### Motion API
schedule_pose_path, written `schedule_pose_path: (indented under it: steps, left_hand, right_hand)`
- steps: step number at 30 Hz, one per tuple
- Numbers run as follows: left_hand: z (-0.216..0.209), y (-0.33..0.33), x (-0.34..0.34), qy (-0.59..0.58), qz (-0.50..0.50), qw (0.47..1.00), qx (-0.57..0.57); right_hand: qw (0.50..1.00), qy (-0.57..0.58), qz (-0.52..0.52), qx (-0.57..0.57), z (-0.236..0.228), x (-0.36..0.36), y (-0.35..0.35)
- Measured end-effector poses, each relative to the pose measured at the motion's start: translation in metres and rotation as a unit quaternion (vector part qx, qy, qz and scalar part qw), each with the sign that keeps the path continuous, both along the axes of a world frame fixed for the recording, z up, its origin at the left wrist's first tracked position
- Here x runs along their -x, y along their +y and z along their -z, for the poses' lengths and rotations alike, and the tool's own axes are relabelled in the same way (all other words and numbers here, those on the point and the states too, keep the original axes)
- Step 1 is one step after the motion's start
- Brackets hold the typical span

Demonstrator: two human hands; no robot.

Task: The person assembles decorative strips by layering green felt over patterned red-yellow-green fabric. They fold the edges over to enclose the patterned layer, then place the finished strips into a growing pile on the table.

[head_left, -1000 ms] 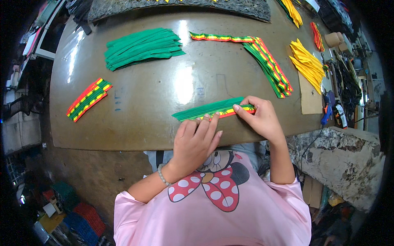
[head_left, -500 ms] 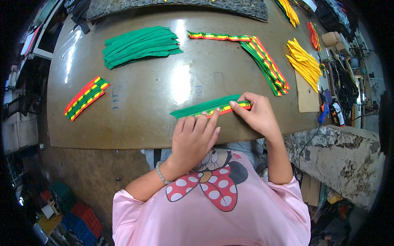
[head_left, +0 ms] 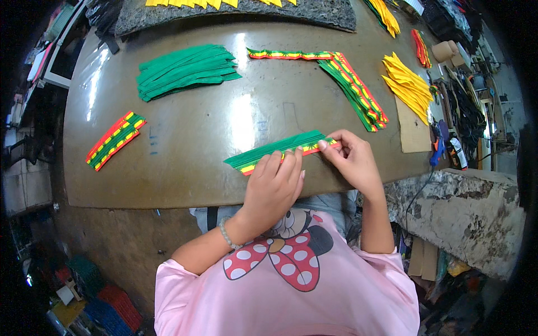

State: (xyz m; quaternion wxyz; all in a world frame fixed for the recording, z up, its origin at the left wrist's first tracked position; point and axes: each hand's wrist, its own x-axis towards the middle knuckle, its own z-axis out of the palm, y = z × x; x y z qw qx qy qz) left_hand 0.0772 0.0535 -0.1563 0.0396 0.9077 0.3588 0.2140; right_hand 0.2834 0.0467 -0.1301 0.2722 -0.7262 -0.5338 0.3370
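Note:
In front of me, a green fabric strip [head_left: 274,147] lies slantwise on the table with a red, yellow and green patterned ribbon [head_left: 311,149] along its near edge. My right hand [head_left: 357,162] pinches the right end of the ribbon between thumb and fingers. Flat across the middle of the ribbon rest the outstretched fingers of my left hand [head_left: 274,182], covering part of it. The ribbon's left end shows beyond those fingers, level with the strip's pointed end. Whether the two pieces are joined cannot be seen.
On the brown table [head_left: 196,129] are a stack of green strips [head_left: 185,73], patterned strips [head_left: 115,140] at left, a bent ribbon with strips [head_left: 353,89], and yellow strips [head_left: 409,87] on cardboard [head_left: 414,134]. A blue glue gun [head_left: 440,143] sits at the right edge.
My left fingers have slid rightward along the ribbon, baring its left end. My right hand keeps its pinch. The whole view has shifted slightly, showing more yellow pieces at the top.

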Motion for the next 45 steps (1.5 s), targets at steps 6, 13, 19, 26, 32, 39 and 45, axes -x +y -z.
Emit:
schedule_pose_path:
  steps: [6,13,19,26,32,39,45]
  left_hand:
    - [0.000,0.002,0.001,0.004,-0.001,1.000,0.000]
    - [0.000,0.003,0.001,-0.001,-0.006,1.000,0.004]
    - [0.000,0.004,0.002,-0.007,-0.005,1.000,0.007]
    - [-0.005,0.003,-0.005,0.001,-0.011,1.000,0.004]
    - [-0.008,0.005,-0.027,-0.009,0.009,0.998,0.055]
    - [0.003,0.005,-0.022,-0.022,0.009,1.000,0.017]
    - [0.005,0.005,-0.022,-0.021,0.012,0.999,0.026]
  right_hand:
    - [0.999,0.046,0.021,-0.012,0.011,-0.005,0.002]
    - [0.999,0.037,0.021,-0.005,0.009,-0.003,0.001]
    - [0.999,-0.008,0.025,-0.018,0.012,0.002,0.001]
    - [0.997,-0.073,-0.001,-0.005,0.002,0.006,0.004]
    - [0.987,-0.156,-0.045,-0.003,-0.004,0.011,0.005]
    - [1.000,-0.003,0.008,-0.020,0.000,-0.011,0.000]
    - [0.998,-0.033,0.040,-0.021,0.007,-0.008,0.000]
